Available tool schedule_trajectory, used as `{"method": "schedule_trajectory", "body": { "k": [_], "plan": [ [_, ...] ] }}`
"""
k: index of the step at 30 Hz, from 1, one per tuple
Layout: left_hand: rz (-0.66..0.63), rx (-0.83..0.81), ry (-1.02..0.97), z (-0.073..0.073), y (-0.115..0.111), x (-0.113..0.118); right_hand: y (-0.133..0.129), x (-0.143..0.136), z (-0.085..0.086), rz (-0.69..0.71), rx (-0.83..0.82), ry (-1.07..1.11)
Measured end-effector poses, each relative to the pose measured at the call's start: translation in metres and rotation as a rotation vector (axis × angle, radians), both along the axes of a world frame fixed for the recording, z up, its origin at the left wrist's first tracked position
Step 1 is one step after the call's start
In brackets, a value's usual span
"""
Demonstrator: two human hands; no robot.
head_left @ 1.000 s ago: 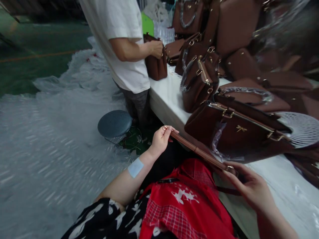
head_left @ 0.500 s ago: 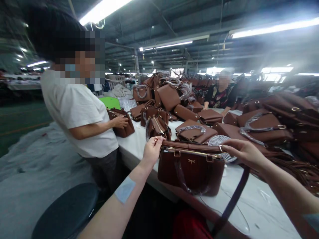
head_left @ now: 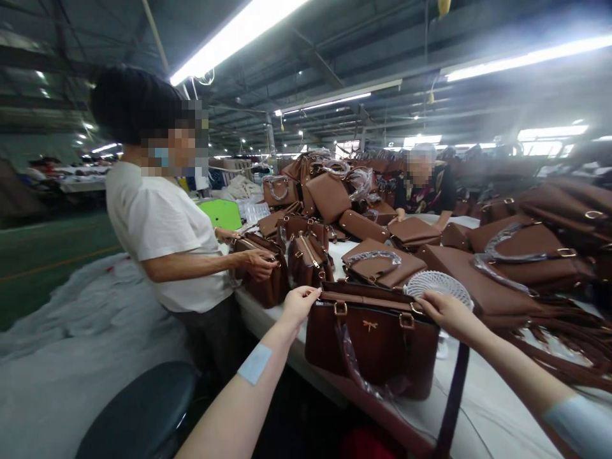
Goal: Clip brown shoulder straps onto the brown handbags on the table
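A brown handbag (head_left: 377,350) with a small gold dragonfly emblem stands upright at the near edge of the white table. My left hand (head_left: 302,303) is closed on its top left corner, fingers pinched at the rim. At the top right corner my right hand (head_left: 442,312) grips the rim near a gold ring. Between my hands runs the bag's top opening, with a brown strip along it. A plastic-wrapped handle (head_left: 354,360) hangs down the front. Below my right hand a dark strap (head_left: 452,401) drops past the table edge.
Several brown bags (head_left: 327,194) are piled across the white table (head_left: 482,389). A white woven basket (head_left: 440,287) sits behind my right hand. To the left, a person in a white shirt (head_left: 167,223) handles a bag. Another person (head_left: 423,185) is across the table. A dark stool (head_left: 138,408) stands lower left.
The strip between my hands now lies lower, in the bag's opening, and the dark back rim shows above it. The person at left has moved a hand across their bag. The view has shifted slightly.
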State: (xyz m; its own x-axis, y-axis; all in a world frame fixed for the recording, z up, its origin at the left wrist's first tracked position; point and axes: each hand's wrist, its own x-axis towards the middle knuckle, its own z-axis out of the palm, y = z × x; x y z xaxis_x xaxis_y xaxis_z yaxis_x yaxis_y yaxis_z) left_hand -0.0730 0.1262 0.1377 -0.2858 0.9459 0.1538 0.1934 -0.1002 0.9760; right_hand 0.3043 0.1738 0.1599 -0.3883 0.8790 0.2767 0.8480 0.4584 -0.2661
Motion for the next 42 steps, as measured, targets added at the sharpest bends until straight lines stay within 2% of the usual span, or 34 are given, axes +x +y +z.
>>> {"method": "schedule_trajectory", "body": {
  "k": [3, 6, 8, 10, 12, 16, 20, 24, 31, 34, 37, 42],
  "plan": [
    [-0.055, -0.007, -0.024, 0.002, 0.000, -0.003, -0.001, -0.003, 0.011, -0.081, 0.033, -0.159],
    [-0.098, -0.005, -0.050, 0.006, -0.001, -0.007, 0.001, -0.022, 0.033, -0.092, 0.151, -0.219],
    [-0.110, 0.005, -0.051, 0.010, -0.001, -0.009, 0.001, -0.048, 0.051, -0.019, 0.165, -0.154],
    [-0.115, 0.010, -0.045, 0.015, 0.000, -0.010, 0.001, -0.082, 0.066, 0.100, 0.101, -0.057],
    [-0.129, 0.016, -0.049, 0.019, 0.000, -0.010, 0.001, -0.120, 0.074, 0.247, 0.014, 0.038],
    [-0.149, 0.041, -0.069, 0.023, 0.000, -0.011, 0.003, -0.186, 0.068, 0.478, -0.181, 0.187],
    [-0.155, 0.097, -0.013, 0.019, 0.000, -0.016, 0.009, -0.226, 0.055, 0.611, -0.349, 0.225],
    [-0.174, 0.154, 0.021, 0.013, -0.002, -0.021, 0.015, -0.240, 0.047, 0.611, -0.373, 0.181],
    [-0.154, 0.144, 0.094, 0.012, 0.000, -0.022, 0.020, -0.241, 0.039, 0.554, -0.369, 0.147],
    [-0.016, 0.030, 0.168, 0.010, -0.001, -0.027, 0.021, -0.242, 0.038, 0.534, -0.318, 0.144],
    [0.122, -0.101, 0.195, 0.000, -0.004, -0.029, 0.021, -0.243, 0.035, 0.503, -0.270, 0.145],
    [0.051, -0.247, 0.054, -0.020, -0.004, -0.020, 0.020, -0.247, 0.028, 0.461, -0.233, 0.118]
  ]
}}
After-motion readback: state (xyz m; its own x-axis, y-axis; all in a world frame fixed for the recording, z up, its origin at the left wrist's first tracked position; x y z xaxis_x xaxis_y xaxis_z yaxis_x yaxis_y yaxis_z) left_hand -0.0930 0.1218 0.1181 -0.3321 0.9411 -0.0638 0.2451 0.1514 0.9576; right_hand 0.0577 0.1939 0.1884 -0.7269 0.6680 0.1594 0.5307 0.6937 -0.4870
